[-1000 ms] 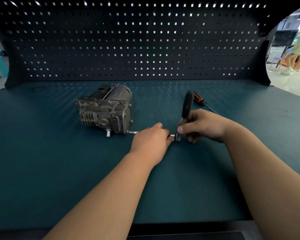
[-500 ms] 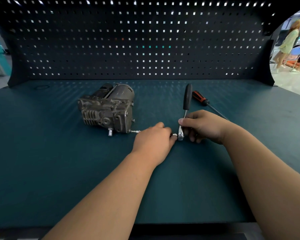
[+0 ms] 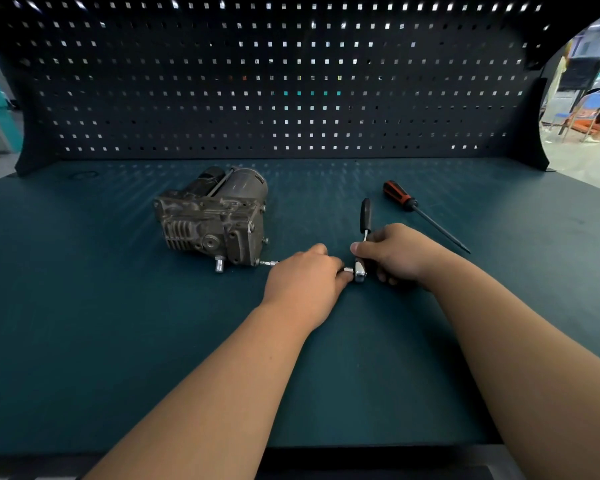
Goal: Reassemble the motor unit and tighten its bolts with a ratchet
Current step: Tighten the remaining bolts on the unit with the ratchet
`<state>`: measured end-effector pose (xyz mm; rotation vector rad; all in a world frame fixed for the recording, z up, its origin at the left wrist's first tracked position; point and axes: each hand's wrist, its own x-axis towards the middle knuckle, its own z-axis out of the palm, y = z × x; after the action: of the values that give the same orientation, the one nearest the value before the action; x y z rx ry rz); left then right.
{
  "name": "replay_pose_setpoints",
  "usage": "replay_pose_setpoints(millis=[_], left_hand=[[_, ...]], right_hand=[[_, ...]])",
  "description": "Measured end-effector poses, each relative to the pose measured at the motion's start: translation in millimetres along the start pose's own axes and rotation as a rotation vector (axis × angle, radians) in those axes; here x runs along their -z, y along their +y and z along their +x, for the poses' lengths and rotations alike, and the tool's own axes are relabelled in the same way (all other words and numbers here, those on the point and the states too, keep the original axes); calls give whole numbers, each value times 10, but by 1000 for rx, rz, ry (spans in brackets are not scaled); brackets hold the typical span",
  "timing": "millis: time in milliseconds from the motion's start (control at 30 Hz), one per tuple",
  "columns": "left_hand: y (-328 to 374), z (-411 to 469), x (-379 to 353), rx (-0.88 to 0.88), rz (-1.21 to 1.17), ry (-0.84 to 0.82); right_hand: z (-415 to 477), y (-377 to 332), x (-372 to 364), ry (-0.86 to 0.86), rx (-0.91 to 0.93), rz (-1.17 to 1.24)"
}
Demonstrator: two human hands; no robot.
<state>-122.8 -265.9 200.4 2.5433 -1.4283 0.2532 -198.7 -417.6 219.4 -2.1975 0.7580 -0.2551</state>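
Left of both hands: motor unit (image 3: 215, 220). Curled round extension bar (image 3: 269, 263) reaching it: left hand (image 3: 303, 282). Gripping ratchet (image 3: 365, 216) near head: right hand (image 3: 400, 254).

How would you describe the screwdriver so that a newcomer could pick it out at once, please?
On the teal benchtop before the black pegboard, look just beyond the right hand. The screwdriver lies flat there, untouched. Unlike the all-black handle of the ratchet beside it, its grip is orange and black, with a long thin dark shaft.
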Motion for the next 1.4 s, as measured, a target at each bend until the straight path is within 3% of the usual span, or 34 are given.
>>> replay_pose_setpoints(millis=[533,667,767,967,1133,1400], left_hand=[[-25,16,-18,-15,-8,18],[-25,8,-13,-11,-13,19],[-20,12,-13,-5,-2,17],[-4,4,-29,3,0,43],[8,-5,-17,1,8,30],[9,-6,-5,0,4,12]], right_hand=[[-75,-31,99,-27,126,253],[-186,-47,233,-266,247,297],[-236,-64,269,-445,240,238],[-164,-37,220,-274,222,319],[-54,-11,87,-116,67,439],[6,-4,-18,-14,-37,326]])
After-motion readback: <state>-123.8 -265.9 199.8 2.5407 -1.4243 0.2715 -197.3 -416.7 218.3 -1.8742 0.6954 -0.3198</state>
